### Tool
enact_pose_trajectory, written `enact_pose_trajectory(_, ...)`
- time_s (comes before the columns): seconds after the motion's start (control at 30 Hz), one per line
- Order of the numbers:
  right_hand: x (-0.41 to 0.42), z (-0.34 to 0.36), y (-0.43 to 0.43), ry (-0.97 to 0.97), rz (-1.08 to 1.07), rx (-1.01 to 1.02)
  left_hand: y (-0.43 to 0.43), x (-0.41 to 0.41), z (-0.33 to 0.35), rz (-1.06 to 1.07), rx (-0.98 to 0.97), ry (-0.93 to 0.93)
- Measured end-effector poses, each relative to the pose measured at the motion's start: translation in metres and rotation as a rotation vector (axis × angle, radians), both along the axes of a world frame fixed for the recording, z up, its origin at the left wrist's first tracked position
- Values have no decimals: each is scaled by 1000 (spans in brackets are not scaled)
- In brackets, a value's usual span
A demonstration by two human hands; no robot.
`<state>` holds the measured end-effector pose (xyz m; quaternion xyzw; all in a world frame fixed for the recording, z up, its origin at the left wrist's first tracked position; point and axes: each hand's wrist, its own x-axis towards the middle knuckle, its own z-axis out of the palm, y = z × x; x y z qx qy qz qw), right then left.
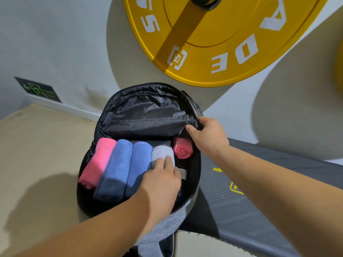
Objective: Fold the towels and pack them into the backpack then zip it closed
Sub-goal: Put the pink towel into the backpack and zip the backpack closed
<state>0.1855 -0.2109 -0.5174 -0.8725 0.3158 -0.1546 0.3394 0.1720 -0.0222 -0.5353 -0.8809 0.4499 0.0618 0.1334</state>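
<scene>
Pressing straight fingers on the white rolled terry towel [161, 153] near the open black nylon backpack's [194, 180] right edge, the left hand [161, 180] is tucking it in; the right hand [208, 135] is gripping the flap [146, 108]. Bulging rolls could snag the zipper.

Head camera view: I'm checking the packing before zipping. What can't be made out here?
Head view throughout:
- Near end of the rolled white towel: covered by the left hand.
- Flap edge of the open black backpack: partly hidden under the gripping right hand.
- Lettering on the green wall sign: too small, blurred.
- Wording on the round yellow weight plate: cut off by the top edge.
</scene>
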Motion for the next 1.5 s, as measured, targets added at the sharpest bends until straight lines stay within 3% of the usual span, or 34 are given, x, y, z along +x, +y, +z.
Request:
enact_pose_trajectory(0.23, -2, 0, -4, -71, 12, 100, -18, 47, 0, -13, -118, -27)
enact_pose_trajectory(0.4, -4, 6, -4, -157, -27, 207, -33, 83, 6, -103, -274, 131)
enact_pose_trajectory(0.47, -3, 11, -5, -131, -50, 155, -27, 90, 5, -107, -320, 185)
enact_pose_trajectory(0.5, -3, 14, -5, -73, -68, 50, -22, 90, 3, -104, -343, 206)
enact_pose_trajectory(0.57, -2, 21, -2, 28, -78, -345, -13, 89, -2, -108, -369, 228)
enact_pose_trajectory(0.63, 4, 28, 5, -13, 87, -816, -6, 87, -3, -93, -400, 281)
enact_pose_trajectory(0.7, 14, 25, 14, 83, 345, -1072, -2, 84, -1, -91, -383, 275)
enact_pose_trajectory(0.77, 25, 17, 20, 320, 439, -1017, 3, 80, 0, -126, -333, 181)
enact_pose_trajectory(0.83, 31, 12, 18, 428, 379, -883, 6, 76, 3, -140, -235, 127)
enact_pose_trajectory(1.0, 31, 14, 5, 168, 255, -600, 0, 81, 4, -131, -145, 124)
enact_pose_trajectory(1.1, 28, 21, 11, 84, 286, -584, -14, 90, 3, -130, -180, 67)
enact_pose_trajectory(1.33, 15, 25, 14, 202, 289, -559, -11, 93, 5, -61, -366, 37)
enact_pose_trajectory(1.4, 14, 23, 18, 237, 300, -551, 13, 81, 10, -110, -399, -52)
enact_pose_trajectory(1.43, 15, 21, 21, 254, 320, -546, 27, 75, 15, -130, -382, -111)
enact_pose_trajectory(1.5, 19, 18, 28, 293, 378, -536, 47, 64, 25, -122, -157, -75)
